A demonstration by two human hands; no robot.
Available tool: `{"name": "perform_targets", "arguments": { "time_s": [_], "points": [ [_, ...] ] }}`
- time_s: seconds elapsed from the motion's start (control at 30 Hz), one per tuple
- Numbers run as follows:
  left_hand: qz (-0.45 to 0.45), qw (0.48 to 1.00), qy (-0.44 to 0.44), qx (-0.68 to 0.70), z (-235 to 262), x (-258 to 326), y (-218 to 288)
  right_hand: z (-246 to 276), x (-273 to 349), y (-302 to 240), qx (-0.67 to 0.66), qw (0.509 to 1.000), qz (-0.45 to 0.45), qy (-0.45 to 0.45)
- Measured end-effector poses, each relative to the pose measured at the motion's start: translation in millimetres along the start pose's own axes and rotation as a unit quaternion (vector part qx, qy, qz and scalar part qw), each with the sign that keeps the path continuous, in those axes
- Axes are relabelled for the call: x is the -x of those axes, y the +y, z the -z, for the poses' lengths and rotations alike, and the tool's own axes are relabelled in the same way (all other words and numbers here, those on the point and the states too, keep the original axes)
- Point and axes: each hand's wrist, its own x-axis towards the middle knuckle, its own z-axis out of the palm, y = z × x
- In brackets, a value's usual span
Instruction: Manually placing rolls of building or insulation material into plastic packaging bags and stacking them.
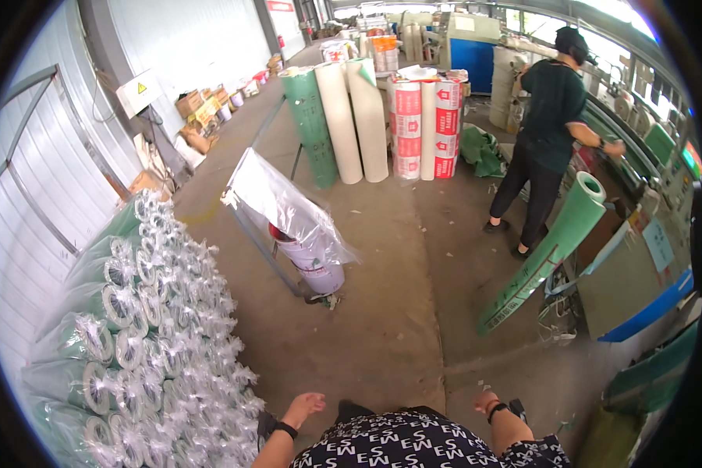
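Two empty hands held low over the grey floor

The left hand [303,406] is seen open, fingers loose, with nothing in it; just beside it a big pile of wrapped green rolls [144,327] is stacked. The right hand [485,402] is curled, and nothing is seen in it. Farther off, a leaning green roll [550,253] is propped near a person in dark clothes [546,132].

One head-worn fisheye view looks down and forward from standing height over the concrete floor [390,312], the wearer's two hands low at the bottom edge; edges bend strongly, and a distant co-worker [550,132] stands upper right
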Motion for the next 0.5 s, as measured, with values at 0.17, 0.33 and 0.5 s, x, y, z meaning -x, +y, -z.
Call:
{"name": "perform_targets", "arguments": {
  "time_s": [0.17, 0.33, 0.5],
  "points": [
    [-0.041, 0.999, 0.019, 0.013, 12, -114, 83, -108, 19, 35, -0.080, 0.996, -0.009, 0.026],
    [-0.086, 0.995, 0.031, 0.049, 23, -239, 184, -112, 6, -16, -0.142, 0.986, -0.035, 0.076],
    [-0.043, 0.998, 0.021, 0.038, -1, -422, 239, -39, -21, -102, -0.504, 0.849, -0.137, 0.087]
  ]
}}
